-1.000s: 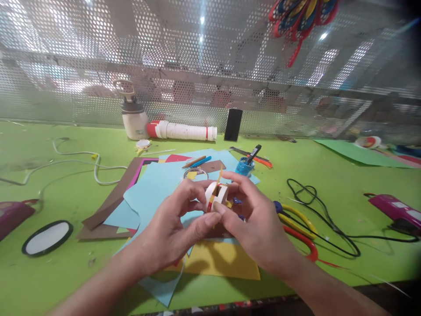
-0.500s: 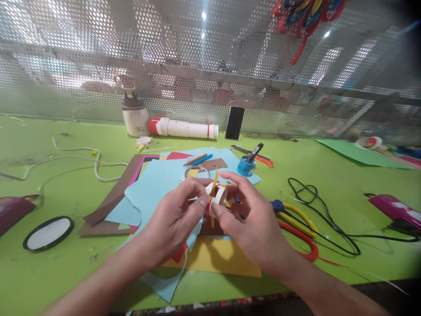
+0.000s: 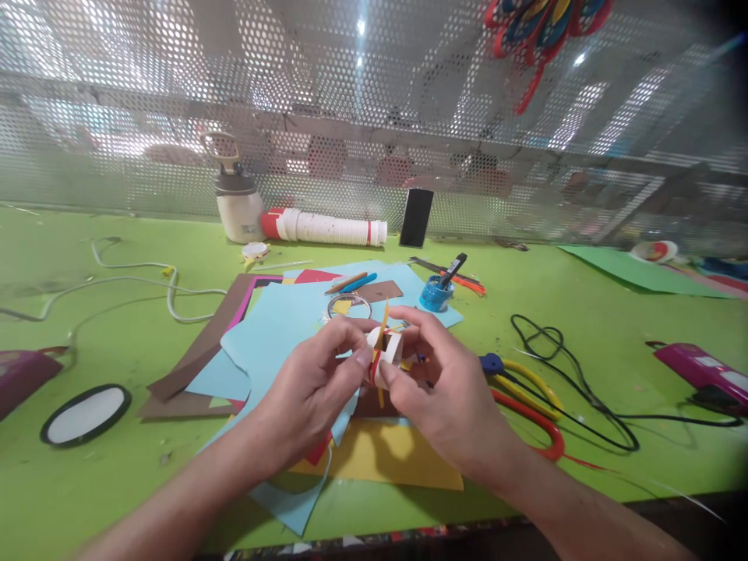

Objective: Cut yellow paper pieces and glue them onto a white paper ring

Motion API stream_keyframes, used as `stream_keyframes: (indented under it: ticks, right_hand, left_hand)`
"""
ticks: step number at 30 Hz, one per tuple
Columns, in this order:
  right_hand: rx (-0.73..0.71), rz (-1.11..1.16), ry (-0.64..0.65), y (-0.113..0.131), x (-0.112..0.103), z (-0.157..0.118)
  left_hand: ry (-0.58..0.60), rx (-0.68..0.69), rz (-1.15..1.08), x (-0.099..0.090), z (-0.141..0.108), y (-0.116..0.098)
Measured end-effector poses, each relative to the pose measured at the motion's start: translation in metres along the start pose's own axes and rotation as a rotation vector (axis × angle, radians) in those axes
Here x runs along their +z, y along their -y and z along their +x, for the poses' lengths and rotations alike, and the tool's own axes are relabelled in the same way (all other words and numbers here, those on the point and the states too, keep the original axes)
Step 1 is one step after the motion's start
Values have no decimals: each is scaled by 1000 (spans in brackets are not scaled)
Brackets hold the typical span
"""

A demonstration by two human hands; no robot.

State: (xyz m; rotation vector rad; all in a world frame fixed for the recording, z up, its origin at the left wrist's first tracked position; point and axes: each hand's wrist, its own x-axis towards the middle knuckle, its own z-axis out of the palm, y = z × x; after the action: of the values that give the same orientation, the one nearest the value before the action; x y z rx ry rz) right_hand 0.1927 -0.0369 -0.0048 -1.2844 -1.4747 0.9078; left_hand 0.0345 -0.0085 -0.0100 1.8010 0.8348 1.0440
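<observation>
Between my two hands is a small white ring-shaped piece (image 3: 393,351) with a red band, held above the papers. A thin yellow strip (image 3: 384,321) passes by it and sticks up, its lower end showing beneath. My left hand (image 3: 321,374) pinches the ring's left side and the strip with thumb and fingers. On the other side my right hand (image 3: 445,372) grips the ring, thumb in front and fingers curled behind. Small coloured bits by the right palm are mostly hidden. Below lie light blue sheets (image 3: 280,327) and a yellow sheet (image 3: 397,460).
Scissors (image 3: 549,432) with red and yellow handles lie to the right, near a black cord and a magenta glue gun (image 3: 701,374). A blue pot (image 3: 435,294) holds a black marker. Behind stand a phone (image 3: 417,218) and a white bottle (image 3: 239,206). A black-rimmed white oval (image 3: 86,415) is at left.
Both hands keep their hold on the white ring. The yellow strip and ring have shifted very slightly; otherwise little differs.
</observation>
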Motion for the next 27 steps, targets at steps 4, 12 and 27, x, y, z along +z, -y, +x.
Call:
stream_keyframes:
  ticks: [4, 12, 27]
  right_hand:
    - [-27, -3, -1, -1, 0, 1]
    - [-57, 2, 14, -5, -1, 4]
    - [6, 44, 10, -3, -3, 6]
  left_hand:
    - [1, 0, 13, 0, 1, -1]
    - [17, 2, 28, 1, 2, -2]
    - [4, -35, 19, 3, 0, -1]
